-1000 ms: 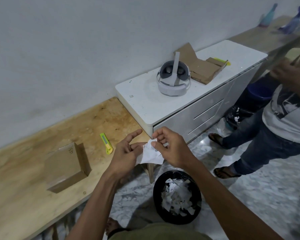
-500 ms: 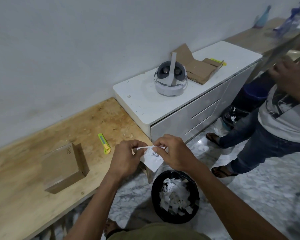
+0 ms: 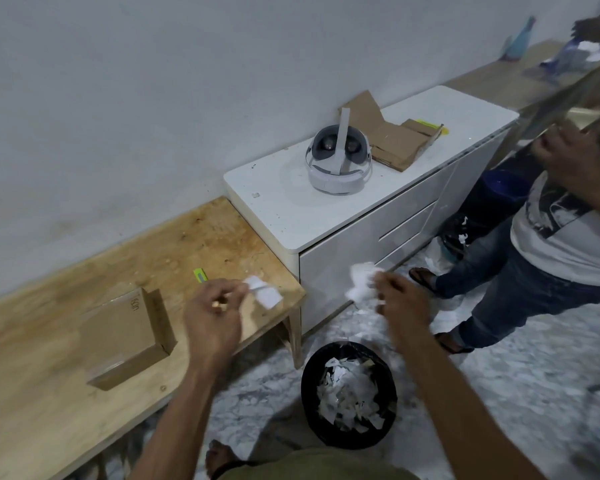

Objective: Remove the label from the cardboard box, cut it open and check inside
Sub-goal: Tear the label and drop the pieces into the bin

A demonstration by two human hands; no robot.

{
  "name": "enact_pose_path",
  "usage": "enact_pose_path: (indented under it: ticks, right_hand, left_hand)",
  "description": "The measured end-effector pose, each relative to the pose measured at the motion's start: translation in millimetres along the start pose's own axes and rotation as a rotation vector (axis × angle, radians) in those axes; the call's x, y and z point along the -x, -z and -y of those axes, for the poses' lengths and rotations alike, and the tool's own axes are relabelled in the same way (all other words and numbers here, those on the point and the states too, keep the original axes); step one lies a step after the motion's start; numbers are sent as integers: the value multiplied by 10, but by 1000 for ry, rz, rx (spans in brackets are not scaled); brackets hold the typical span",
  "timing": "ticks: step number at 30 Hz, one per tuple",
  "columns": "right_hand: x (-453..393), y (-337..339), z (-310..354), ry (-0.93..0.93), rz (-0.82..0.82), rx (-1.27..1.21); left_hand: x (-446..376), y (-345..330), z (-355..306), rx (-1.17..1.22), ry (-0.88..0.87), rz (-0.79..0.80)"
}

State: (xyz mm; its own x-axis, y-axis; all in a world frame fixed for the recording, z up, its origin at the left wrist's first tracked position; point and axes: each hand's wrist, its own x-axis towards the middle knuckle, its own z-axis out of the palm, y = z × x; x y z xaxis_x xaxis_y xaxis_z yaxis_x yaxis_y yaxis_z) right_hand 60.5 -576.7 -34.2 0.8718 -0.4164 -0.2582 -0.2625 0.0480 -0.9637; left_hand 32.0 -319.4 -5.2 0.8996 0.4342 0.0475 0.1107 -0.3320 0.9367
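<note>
Change: we had torn the label in two; half a second before it was one piece.
Left hand (image 3: 211, 318): pinched one label scrap (image 3: 264, 293).
Right hand (image 3: 400, 301): gripped the crumpled scrap (image 3: 361, 280).
Cardboard box (image 3: 127, 336): near left on the bench (image 3: 32, 403), uncut.
Cutter (image 3: 200, 274): beyond our left hand.
Meaning: label off; bin (image 3: 349, 393) below, cutting next.

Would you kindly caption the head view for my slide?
Left hand and right hand each hold torn white label pieces above a black bin.

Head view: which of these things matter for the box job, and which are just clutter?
Job:
brown cardboard box
yellow-green utility knife
torn white label pieces in left hand and right hand
black waste bin

Lying about:
white headset
flattened brown cardboard
</note>
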Motion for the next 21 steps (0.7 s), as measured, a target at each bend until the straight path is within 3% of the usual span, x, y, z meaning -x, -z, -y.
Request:
enact_pose_path:
  ticks: [3, 12, 17, 21]
  right_hand:
    - [-149, 373, -56, 25, -16, 95]
    - [149, 226, -563, 192, -41, 474]
    - [226, 354, -930, 61, -93, 533]
    - [214, 467, -1145, 70, -145, 608]
  left_hand:
    - [-151, 197, 207, -2, 18, -54]
    - [139, -410, 502, -241, 2, 264]
    - [277, -776, 609, -339, -35, 404]
    - [413, -1149, 770, -379, 72, 513]
